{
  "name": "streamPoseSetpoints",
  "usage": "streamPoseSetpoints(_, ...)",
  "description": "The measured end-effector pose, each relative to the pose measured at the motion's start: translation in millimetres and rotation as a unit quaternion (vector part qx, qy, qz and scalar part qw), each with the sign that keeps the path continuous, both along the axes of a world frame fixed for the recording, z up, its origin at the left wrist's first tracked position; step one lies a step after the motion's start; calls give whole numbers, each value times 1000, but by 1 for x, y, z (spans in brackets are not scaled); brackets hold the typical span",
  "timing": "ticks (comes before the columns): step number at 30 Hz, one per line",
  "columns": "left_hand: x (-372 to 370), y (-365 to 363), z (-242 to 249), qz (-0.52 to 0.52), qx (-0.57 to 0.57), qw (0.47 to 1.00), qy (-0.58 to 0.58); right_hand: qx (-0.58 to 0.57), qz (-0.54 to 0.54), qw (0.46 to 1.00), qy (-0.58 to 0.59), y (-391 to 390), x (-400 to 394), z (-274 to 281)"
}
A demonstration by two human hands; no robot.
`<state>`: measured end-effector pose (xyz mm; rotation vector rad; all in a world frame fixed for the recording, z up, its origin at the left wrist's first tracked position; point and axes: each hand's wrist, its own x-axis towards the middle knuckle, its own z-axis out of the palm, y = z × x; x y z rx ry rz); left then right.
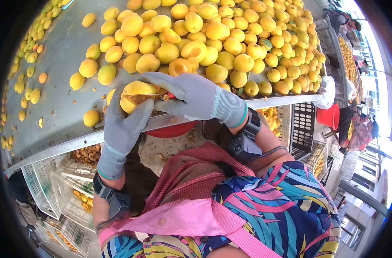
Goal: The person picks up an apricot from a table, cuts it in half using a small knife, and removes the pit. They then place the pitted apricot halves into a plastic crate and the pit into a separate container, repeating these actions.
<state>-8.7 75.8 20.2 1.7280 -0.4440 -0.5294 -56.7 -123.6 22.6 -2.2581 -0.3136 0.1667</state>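
Observation:
Both my hands wear grey gloves and meet at the near edge of the metal table. My left hand (123,124) is closed around a yellow apricot (139,89), thumb below it and fingers at its left side. In my right hand (188,93) is a small knife (170,95) with a red handle, mostly hidden by the fingers. Its thin blade lies across the apricot, along a cut line. Just beyond my hands lie several loose apricots and a halved apricot (179,67) with its orange inside showing.
A large heap of apricots (243,63) covers the right of the metal table (54,99); greener fruit lies far left. Under the edge are a red basin (172,129), a white crate (40,189) and a black crate (302,124). A red bucket (328,116) stands right, with people beyond.

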Motion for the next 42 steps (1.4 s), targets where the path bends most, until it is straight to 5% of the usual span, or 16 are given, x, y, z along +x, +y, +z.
streamPoseSetpoints(1,0,0,5,15,23,995,96,-5,1,1000,-3,0,0,-1)
streamPoseSetpoints(5,5,4,-4,-11,0,1000,10,-32,-5,999,43,-2,2,3)
streamPoseSetpoints(8,11,9,-4,-14,17,988,150,9,-7,999,47,-3,2,11)
streamPoseSetpoints(10,20,19,-26,-87,53,995,-6,7,-12,1000,22,-4,3,0)
streamPoseSetpoints(14,10,-3,-9,12,6,999,38,-5,-10,998,68,-2,6,11)
streamPoseSetpoints(16,11,1,-13,-51,66,974,-209,21,-22,999,45,3,2,2)
streamPoseSetpoints(18,18,12,-27,-100,74,950,-286,49,-34,998,22,3,3,2)
streamPoseSetpoints(20,20,19,-33,-96,101,990,-35,83,-16,994,67,1,3,9)
streamPoseSetpoints(27,15,-5,-29,-12,43,992,-116,100,-87,991,22,13,1,-10)
streamPoseSetpoints(30,19,-10,-33,-7,28,971,-235,109,-130,985,-16,17,1,-11)
streamPoseSetpoints(32,8,-27,7,77,7,995,65,130,-136,982,36,18,2,-8)
streamPoseSetpoints(35,7,-31,10,112,6,980,163,156,-150,976,18,19,2,-8)
streamPoseSetpoints(42,7,-34,9,137,-19,979,147,183,-179,965,-57,25,3,-13)
